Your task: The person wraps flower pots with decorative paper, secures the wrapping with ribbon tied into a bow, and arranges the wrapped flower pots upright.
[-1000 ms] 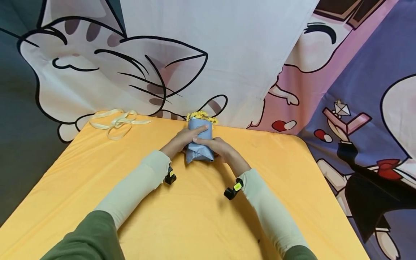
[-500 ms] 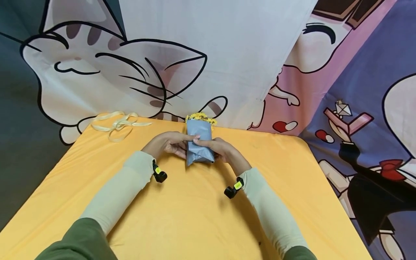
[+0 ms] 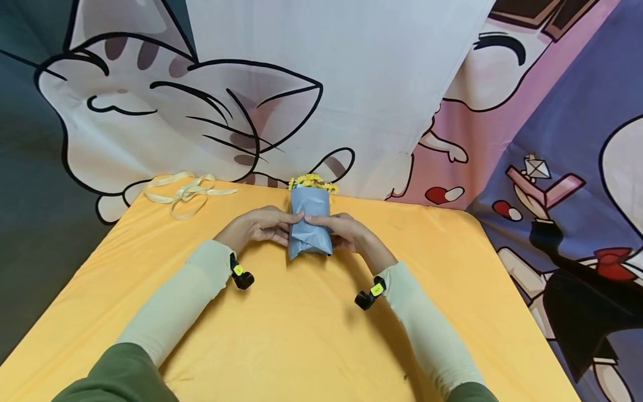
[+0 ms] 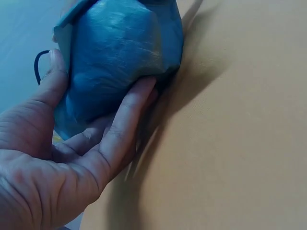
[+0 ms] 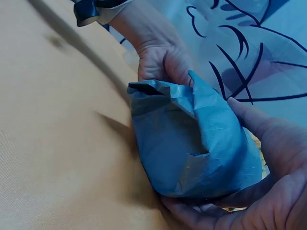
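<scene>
A small bouquet [image 3: 310,234] of yellow flowers [image 3: 307,180] in blue wrapping paper is held near the table's far edge, blossoms pointing away. My left hand [image 3: 263,224] grips its left side, thumb on top and fingers underneath, as the left wrist view shows around the crinkled blue paper [image 4: 115,52]. On the other side my right hand [image 3: 348,230] holds it likewise, its thumb tip close to the left one. In the right wrist view the folded lower end of the wrap [image 5: 177,139] faces the camera, with fingers curled below it. The stems are hidden inside the paper.
A pale yellow ribbon [image 3: 188,192] lies loosely looped at the table's far left corner. Yellow cloth [image 3: 281,329] covers the table. Behind and to the right hang printed cartoon curtains [image 3: 377,84], close against the table's edges.
My left hand has shifted left and down, from across the front of the wrap to its left side. The right hand stays nearly in place; the bouquet has barely moved.
</scene>
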